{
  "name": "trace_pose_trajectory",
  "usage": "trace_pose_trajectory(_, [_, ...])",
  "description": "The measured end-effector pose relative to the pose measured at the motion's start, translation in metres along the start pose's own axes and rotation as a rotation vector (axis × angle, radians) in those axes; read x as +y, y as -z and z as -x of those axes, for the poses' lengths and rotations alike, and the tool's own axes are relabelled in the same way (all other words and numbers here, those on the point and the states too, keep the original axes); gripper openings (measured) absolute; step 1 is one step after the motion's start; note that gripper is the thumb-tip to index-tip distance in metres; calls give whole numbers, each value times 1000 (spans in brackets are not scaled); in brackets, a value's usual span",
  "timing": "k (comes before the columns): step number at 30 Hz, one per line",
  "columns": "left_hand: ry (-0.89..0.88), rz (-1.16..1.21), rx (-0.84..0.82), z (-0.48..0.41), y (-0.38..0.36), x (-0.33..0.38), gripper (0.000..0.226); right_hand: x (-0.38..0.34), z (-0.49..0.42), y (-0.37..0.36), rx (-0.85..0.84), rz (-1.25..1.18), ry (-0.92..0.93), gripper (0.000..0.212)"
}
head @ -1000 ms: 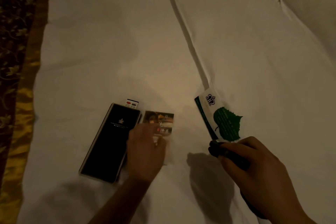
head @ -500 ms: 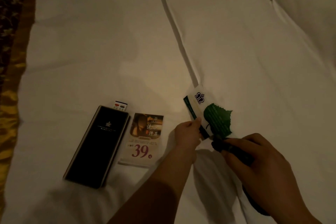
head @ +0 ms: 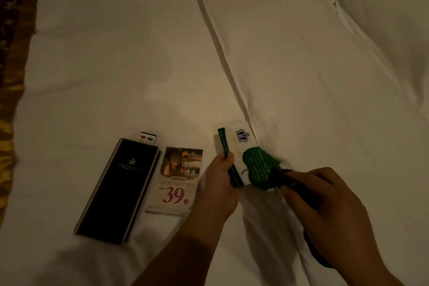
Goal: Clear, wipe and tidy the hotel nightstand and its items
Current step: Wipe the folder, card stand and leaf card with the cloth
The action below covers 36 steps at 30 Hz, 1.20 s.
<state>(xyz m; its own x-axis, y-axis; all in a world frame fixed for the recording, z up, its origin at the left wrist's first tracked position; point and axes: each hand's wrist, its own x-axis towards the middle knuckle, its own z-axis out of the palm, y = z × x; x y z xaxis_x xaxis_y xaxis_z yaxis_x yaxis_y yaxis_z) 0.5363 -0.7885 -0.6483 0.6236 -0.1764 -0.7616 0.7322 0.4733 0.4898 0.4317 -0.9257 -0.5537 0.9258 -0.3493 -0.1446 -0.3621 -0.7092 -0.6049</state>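
On the white bed sheet (head: pixel 139 65) lie a long black folder (head: pixel 118 189) with a small remote (head: pixel 147 137) poking out behind its top, and a price card marked 39 (head: pixel 177 181). To their right is a white card with a green leaf (head: pixel 243 153). My left hand (head: pixel 222 183) pinches that card's left edge, thumb on top. My right hand (head: pixel 322 206) grips a dark cloth (head: pixel 301 190), its tip pressed on the green leaf.
A raised seam in the duvet (head: pixel 222 53) runs diagonally from the top centre down to the leaf card. A dark and gold patterned bed runner (head: pixel 9 100) borders the left edge. A pillow edge (head: pixel 383 7) fills the upper right.
My left hand left the 39 card, crossed to the right and took hold of the leaf card's edge. The right hand's dark cloth moved up onto the leaf.
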Motion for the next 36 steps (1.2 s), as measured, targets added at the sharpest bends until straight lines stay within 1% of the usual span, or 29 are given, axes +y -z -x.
trace_pose_trajectory(3, [-42,-15,23,31,17,-10,26,-5,5,-2,-17,10,26,28])
trace_pose_trajectory(8, [-21,-24,-38,57,30,-17,31,-14,16,-16,-94,80,80,29])
trace_pose_trajectory(10, [-9,-60,-47,62,30,-15,32,-16,18,-22,-154,135,109,29])
trace_pose_trajectory(12, [8,-95,-69,64,30,-13,37,-16,17,-27,-231,203,131,31])
trace_pose_trajectory(13, [21,-104,-87,66,31,-12,42,-15,15,-29,-246,224,135,32])
trace_pose_trajectory(15, [32,-132,-100,69,33,-8,54,-12,6,-29,-193,229,129,32])
trace_pose_trajectory(16, [24,-154,-105,69,35,-7,55,-11,1,-28,-147,229,114,31])
trace_pose_trajectory(18, [10,-183,-129,68,36,-5,52,-13,-11,-27,-59,220,86,31])
trace_pose_trajectory(21, [3,-227,-152,65,35,-3,46,-23,-29,-30,37,153,111,35])
trace_pose_trajectory(23, [-8,-248,-167,66,31,-1,41,-29,-41,-35,84,153,117,35])
trace_pose_trajectory(25, [-5,-245,-178,66,28,0,40,-33,-45,-41,69,152,101,35])
trace_pose_trajectory(30, [32,-159,-197,64,34,7,43,-34,-11,-54,-124,67,173,36])
trace_pose_trajectory(31, [47,-143,-201,64,37,7,45,-32,-10,-53,-127,35,151,37])
trace_pose_trajectory(33, [60,-141,-210,65,39,6,46,-29,-16,-51,-58,-20,114,36])
trace_pose_trajectory(35, [46,-159,-216,67,40,5,45,-31,-28,-49,20,-38,96,35])
trace_pose_trajectory(36, [38,-166,-220,67,41,5,44,-33,-31,-50,18,-30,93,35])
